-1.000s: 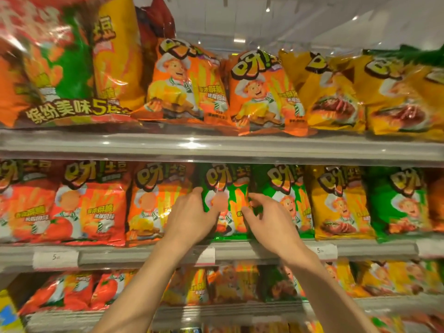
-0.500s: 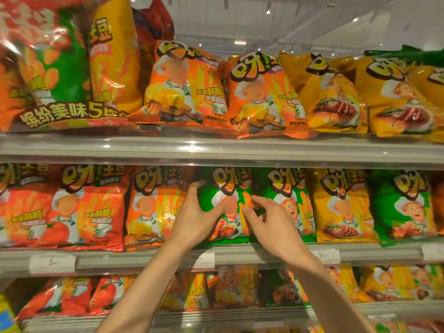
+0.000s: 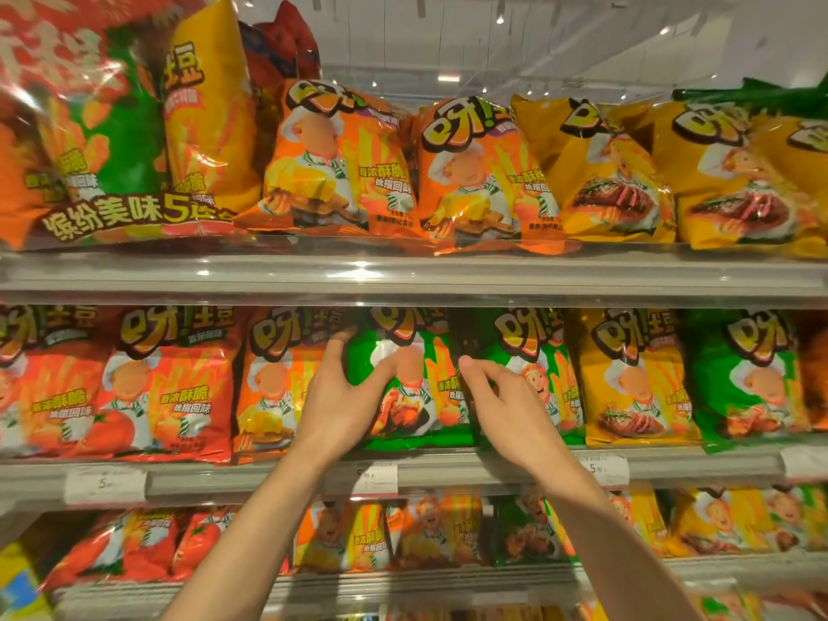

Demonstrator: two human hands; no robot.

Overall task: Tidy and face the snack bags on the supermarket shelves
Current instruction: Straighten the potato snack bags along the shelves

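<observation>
Green snack bag [image 3: 403, 383]: upright at the front of the middle shelf [image 3: 493, 468], between an orange bag [image 3: 273, 387] and a second green bag [image 3: 528, 374]. Left hand [image 3: 340, 396] grips its left edge; right hand [image 3: 502, 401] curls round its right edge. Price tags [image 3: 105, 484] sit on the rail.

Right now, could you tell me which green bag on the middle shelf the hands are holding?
The leftmost green bag, gripped by left hand and right hand.

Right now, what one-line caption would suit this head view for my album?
Both hands, left hand and right hand, grip a green bag on the middle shelf.
</observation>
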